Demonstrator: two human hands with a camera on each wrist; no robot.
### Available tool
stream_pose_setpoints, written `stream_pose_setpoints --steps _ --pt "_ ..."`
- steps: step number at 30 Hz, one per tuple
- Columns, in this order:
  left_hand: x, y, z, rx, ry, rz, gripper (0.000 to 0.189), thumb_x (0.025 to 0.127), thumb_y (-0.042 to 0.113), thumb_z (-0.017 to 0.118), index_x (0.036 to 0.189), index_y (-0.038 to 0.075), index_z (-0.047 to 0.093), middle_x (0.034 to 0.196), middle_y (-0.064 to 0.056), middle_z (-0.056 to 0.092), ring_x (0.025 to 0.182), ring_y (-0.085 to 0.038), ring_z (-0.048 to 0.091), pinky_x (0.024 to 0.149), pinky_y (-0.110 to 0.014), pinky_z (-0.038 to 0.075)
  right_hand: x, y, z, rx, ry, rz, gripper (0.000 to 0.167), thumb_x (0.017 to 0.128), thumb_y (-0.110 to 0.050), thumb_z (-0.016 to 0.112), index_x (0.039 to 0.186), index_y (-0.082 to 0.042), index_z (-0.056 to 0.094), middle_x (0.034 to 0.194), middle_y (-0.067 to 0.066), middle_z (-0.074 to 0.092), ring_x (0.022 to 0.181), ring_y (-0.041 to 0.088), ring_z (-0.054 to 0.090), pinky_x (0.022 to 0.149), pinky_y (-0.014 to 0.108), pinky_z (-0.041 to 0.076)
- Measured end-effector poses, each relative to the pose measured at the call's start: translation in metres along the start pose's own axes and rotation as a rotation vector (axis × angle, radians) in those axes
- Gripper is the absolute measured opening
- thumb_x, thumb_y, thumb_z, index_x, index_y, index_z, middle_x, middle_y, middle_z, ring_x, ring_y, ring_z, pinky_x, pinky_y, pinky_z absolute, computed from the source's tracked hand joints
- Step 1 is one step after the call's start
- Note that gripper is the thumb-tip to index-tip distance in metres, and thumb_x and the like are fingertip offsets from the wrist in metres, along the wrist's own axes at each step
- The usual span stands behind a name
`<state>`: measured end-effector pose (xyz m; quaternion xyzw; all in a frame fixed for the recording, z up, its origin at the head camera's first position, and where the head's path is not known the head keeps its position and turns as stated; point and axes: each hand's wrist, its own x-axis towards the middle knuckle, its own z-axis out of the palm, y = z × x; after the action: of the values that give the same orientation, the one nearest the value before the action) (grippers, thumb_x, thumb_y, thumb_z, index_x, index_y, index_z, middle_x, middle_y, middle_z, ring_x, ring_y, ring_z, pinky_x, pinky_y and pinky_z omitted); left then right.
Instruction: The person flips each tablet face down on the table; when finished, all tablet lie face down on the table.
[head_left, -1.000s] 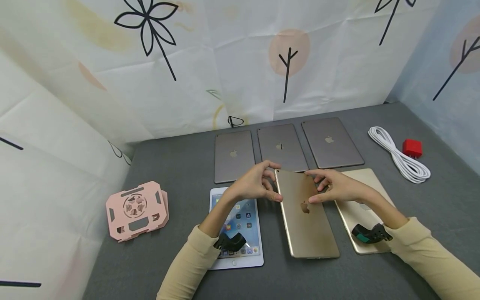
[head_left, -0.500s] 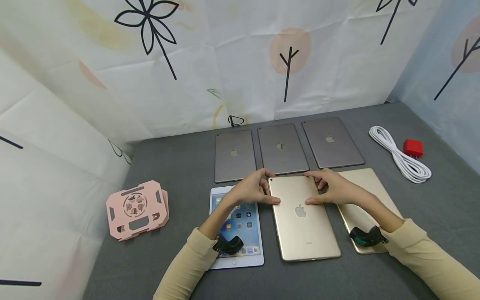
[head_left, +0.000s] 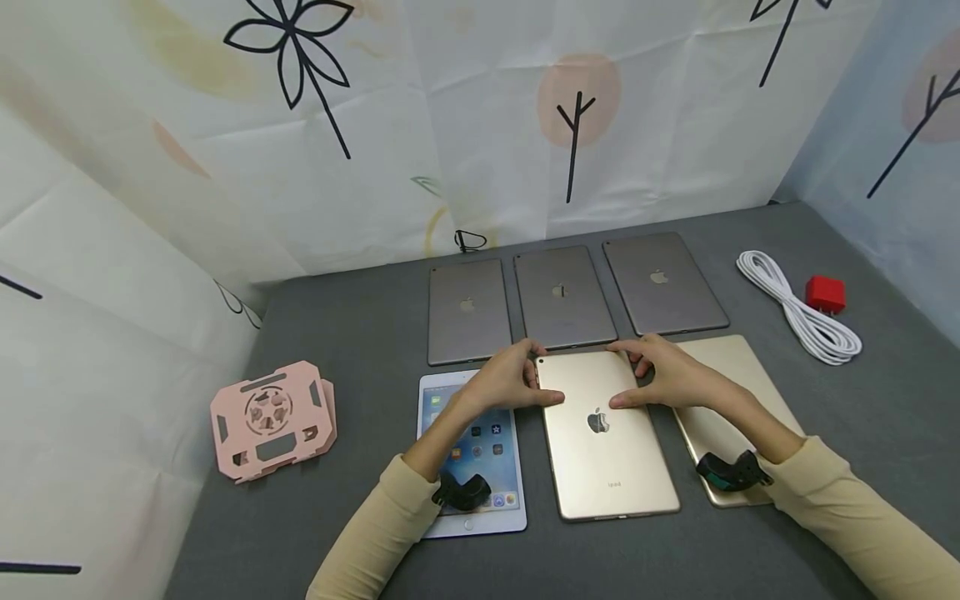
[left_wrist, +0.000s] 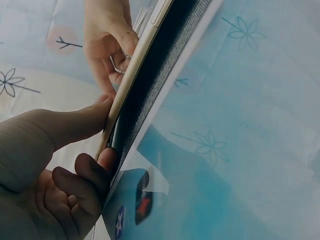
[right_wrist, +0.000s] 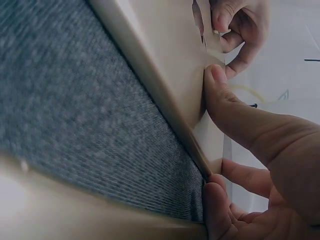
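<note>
A gold tablet [head_left: 607, 467] lies back up at the front centre of the table, its far end a little raised in the left wrist view. My left hand [head_left: 504, 377] pinches its far left corner, thumb [left_wrist: 82, 122] on the back and a fingertip under the edge. At the far right corner, my right hand [head_left: 671, 375] grips the tablet, thumb [right_wrist: 222, 95] on the back and fingers around the edge. Beneath my left forearm a white-framed tablet [head_left: 498, 429] shows its lit screen. Another gold tablet [head_left: 738, 371] lies partly hidden under my right wrist.
Behind the hands, three grey tablets form a row: left [head_left: 467, 329], middle [head_left: 566, 312] and right [head_left: 660, 258]. A coiled white cable [head_left: 813, 329] and a red charger plug [head_left: 825, 294] lie far right. On the left sits a pink slotted stand [head_left: 277, 421]. Printed cloth [head_left: 465, 108] hangs behind the table.
The gold tablet's back has tilted down from a steeper angle to nearly flat, its far end coming toward me with both hands. In the last half second it has barely moved.
</note>
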<state>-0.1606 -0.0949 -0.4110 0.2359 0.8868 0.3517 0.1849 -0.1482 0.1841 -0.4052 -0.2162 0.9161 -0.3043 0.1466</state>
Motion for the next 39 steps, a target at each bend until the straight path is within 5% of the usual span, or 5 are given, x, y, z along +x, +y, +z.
stream_pose_setpoints --steps 9,39 --pt "-0.002 0.003 0.001 0.056 0.006 -0.048 0.063 0.088 0.028 0.083 0.136 -0.001 0.054 0.061 0.007 0.055 0.050 -0.005 0.048 0.054 -0.018 0.039 0.000 -0.002 0.003 0.008 -0.002 0.011 0.085 0.078 -0.036 0.089 0.145 0.002 0.053 0.110 0.020 0.051 0.088 0.021 0.052 0.074 0.034 0.044" --pt "0.000 0.001 0.002 0.000 0.014 -0.049 0.054 0.091 0.024 0.079 0.133 0.000 0.055 0.064 0.000 0.066 0.051 -0.008 0.061 0.057 -0.020 0.046 -0.005 -0.007 0.010 0.009 0.026 0.003 0.093 0.080 -0.033 0.089 0.150 0.007 0.043 0.111 0.022 0.043 0.085 0.021 0.046 0.069 0.029 0.044"
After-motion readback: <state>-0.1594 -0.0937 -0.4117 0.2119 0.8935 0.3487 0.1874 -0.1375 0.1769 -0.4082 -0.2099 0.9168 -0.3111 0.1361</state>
